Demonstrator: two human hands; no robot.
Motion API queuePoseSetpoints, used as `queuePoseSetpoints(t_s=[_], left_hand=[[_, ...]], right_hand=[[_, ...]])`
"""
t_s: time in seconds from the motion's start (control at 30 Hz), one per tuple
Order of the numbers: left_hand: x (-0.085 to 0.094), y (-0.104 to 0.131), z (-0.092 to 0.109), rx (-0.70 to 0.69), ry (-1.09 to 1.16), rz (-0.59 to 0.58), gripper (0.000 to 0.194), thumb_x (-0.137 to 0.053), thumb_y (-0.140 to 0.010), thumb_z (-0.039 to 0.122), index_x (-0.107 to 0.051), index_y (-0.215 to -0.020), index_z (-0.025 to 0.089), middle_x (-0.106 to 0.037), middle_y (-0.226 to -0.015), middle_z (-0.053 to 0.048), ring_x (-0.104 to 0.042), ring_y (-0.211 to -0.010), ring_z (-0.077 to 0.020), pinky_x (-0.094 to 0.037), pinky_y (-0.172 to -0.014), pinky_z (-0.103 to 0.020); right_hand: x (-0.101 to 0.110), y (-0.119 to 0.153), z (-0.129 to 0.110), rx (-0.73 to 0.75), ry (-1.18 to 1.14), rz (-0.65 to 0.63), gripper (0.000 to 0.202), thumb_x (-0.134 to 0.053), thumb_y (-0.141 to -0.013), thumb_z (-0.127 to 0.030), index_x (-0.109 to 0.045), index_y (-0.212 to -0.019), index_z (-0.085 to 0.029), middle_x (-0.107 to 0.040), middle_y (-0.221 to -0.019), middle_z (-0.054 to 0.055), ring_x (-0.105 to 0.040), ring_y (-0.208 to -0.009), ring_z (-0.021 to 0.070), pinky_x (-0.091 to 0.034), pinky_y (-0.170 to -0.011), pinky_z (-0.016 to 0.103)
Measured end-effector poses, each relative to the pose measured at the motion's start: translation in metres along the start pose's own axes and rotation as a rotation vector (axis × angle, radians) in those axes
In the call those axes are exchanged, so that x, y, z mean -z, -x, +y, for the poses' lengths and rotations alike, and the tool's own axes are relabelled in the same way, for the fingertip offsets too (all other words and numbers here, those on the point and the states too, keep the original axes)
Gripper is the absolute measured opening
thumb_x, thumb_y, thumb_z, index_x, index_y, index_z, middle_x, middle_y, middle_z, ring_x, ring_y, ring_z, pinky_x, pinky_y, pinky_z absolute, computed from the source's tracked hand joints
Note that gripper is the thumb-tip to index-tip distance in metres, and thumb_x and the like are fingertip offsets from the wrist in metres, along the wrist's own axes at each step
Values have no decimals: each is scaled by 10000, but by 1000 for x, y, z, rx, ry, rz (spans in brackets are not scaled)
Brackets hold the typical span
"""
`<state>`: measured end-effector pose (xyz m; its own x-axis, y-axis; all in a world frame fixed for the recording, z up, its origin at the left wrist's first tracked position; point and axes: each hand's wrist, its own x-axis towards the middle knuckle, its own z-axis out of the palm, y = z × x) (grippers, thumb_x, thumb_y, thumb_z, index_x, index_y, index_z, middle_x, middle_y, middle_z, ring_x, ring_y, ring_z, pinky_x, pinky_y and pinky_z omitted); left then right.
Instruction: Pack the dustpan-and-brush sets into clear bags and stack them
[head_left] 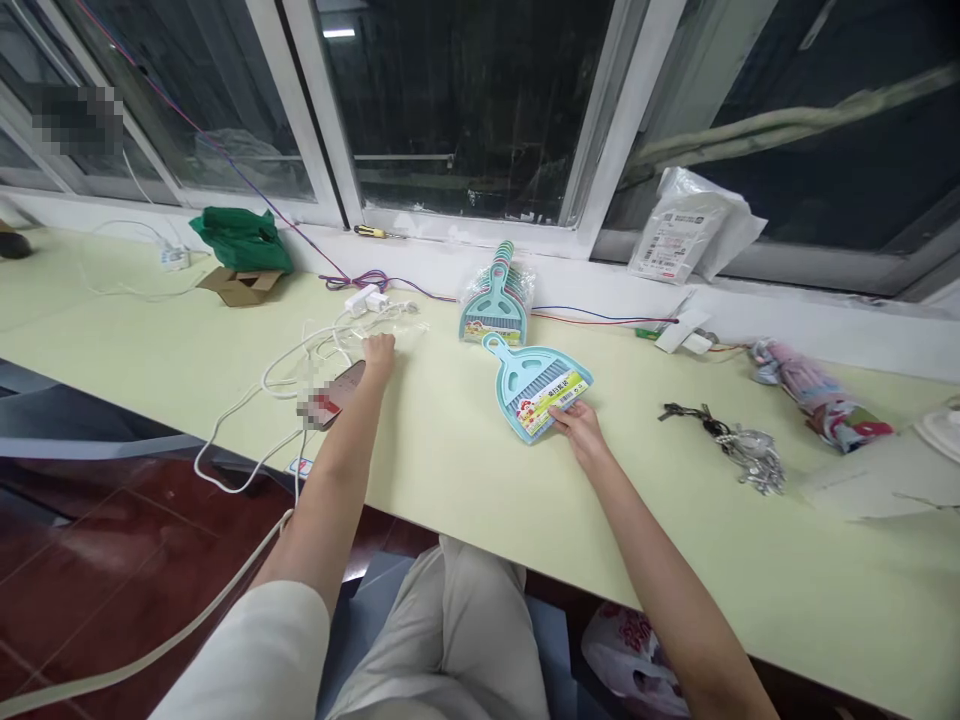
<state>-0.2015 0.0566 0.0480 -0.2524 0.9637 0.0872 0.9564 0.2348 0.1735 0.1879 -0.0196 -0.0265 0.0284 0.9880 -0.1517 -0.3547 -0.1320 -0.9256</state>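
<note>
A light blue dustpan and brush set point(514, 385) with a yellow-green paper label tilts over the table. My right hand point(583, 430) grips its lower right edge, thumb on the label. Further left, my left hand point(380, 350) is closed, knuckles up, at a crumpled clear plastic bag point(409, 327); the pinched part is hidden by the fingers. Beside my left wrist lies a phone point(341, 395), partly covered by the arm. A stack of similar dustpan sets point(495, 300) in clear plastic stands behind the held one, against the wall.
White cables point(274, 375) loop by my left arm and over the table edge. At the back are a small cardboard box point(240, 287), a green bag point(244, 238) and a screwdriver point(373, 232). Keys point(750, 455), a folded umbrella point(821, 390) and a white container point(892, 465) lie right.
</note>
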Motion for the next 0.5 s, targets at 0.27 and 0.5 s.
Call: queuePoseSetpoints(t_s=[0.27,0.5], left_hand=[[-18,61,65,-183,26,422,311,-331,-955,233,-630,-1019,180,-641,-1006,-153,-547,-998,-297,-365,-794,-383],[-36,87,118,-280,101,426,277,-381,-952,252,-649,-975,186,-657,-921,-140,-576,-897,-277,-368,-741,-374]], right_hand=[[-2,5,-7,0,35,-109,413,-880,-505,-223,-669,-858,-189,-752,-886,42,-712,-836,227,-601,-756,350],[33,5,-29,-153,233,-234,345,-846,-542,-120,-706,-855,-153,-758,-881,83,-720,-777,229,-589,-773,378]])
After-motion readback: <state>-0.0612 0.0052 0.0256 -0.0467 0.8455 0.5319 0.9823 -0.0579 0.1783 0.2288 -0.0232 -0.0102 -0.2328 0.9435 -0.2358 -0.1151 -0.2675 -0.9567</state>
